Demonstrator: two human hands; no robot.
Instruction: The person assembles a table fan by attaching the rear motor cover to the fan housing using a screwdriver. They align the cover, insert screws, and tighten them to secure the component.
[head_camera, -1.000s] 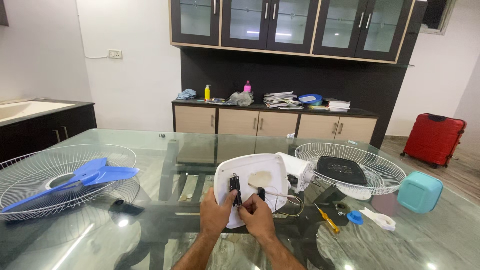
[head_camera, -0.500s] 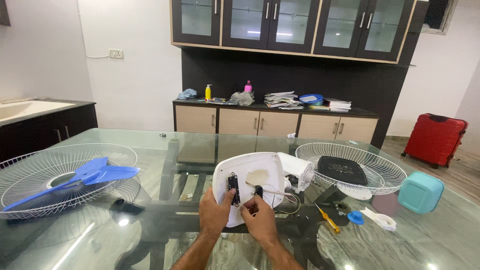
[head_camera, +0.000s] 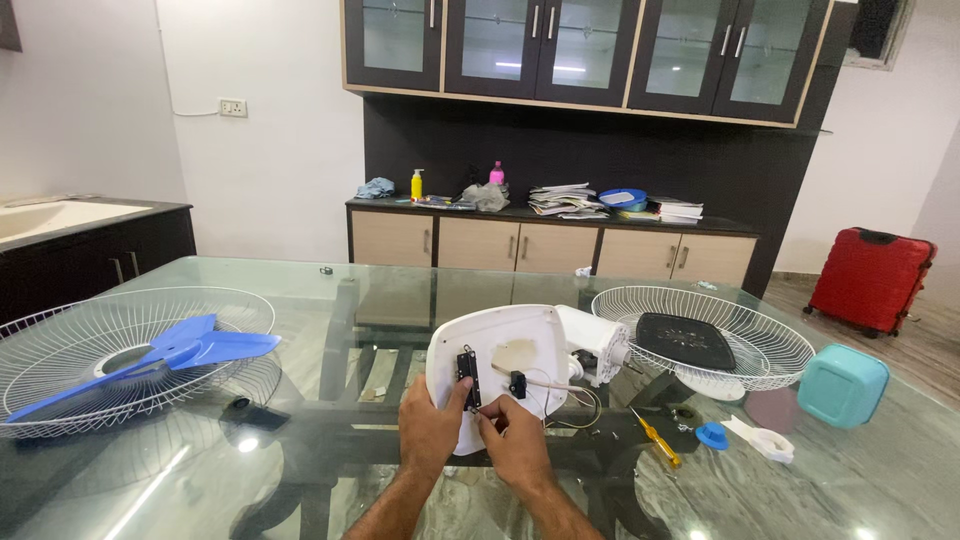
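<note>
My left hand (head_camera: 432, 432) and right hand (head_camera: 515, 440) sit side by side at the near edge of the glass table (head_camera: 330, 300), both pressed up against the white fan base panel (head_camera: 505, 365), which lies tilted toward me just in front of them. The left fingers grip the panel's lower edge with the thumb up beside a small black switch block (head_camera: 467, 375), which looks like a way to keep the panel steady. The right fingertips are pinched together at the bottom of that same block; whether they hold a screw or a wire there I cannot tell. A second small black part (head_camera: 517, 384) sits to the right of it with thin wires (head_camera: 565, 400) trailing off toward the white motor housing (head_camera: 598, 340) behind.

Farther right, a wire fan guard (head_camera: 765, 345) lies face up like a bowl with a dark round plate (head_camera: 685, 340) resting inside it. Near it lie a yellow-handled screwdriver (head_camera: 655, 438), a blue cap (head_camera: 712, 435) and a white piece (head_camera: 762, 440), with a teal square container (head_camera: 842, 385) beyond; its contents are hidden. Well to the left, another wire guard (head_camera: 60, 345) cradles the blue fan blade (head_camera: 150, 355)
</note>
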